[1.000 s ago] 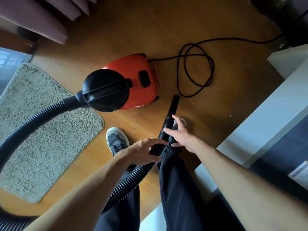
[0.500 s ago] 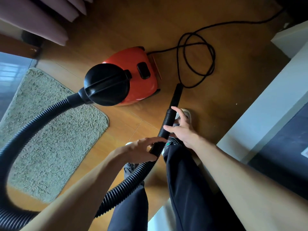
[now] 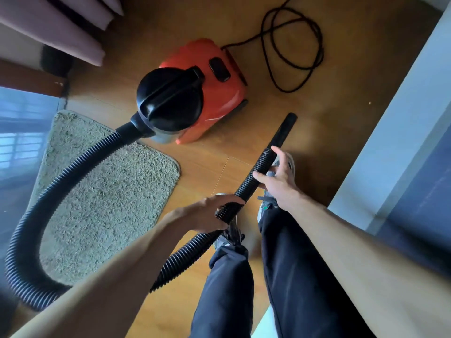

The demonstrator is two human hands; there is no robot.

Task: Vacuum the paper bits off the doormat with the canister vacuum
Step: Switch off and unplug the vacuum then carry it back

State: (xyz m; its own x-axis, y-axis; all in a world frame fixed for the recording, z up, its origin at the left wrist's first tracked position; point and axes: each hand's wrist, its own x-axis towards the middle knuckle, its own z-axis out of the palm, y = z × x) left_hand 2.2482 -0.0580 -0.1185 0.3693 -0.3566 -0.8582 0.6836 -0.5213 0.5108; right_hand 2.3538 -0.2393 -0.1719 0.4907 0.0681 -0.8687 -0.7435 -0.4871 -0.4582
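**Hose in hand, mat not yet reached**

The hose [image 3: 253,176] is being gripped at lower centre by the left hand [image 3: 210,213], fingers curled round it. The right hand [image 3: 278,181] is being laid against it higher up, fingers mostly straight. The nozzle [image 3: 284,129] is being held over bare floor, centre right. Its long axis is running lower left to upper right, tip pointing away from the doormat [image 3: 109,191] at left. Vacuuming is judged not yet begun; paper bits cannot be made out.
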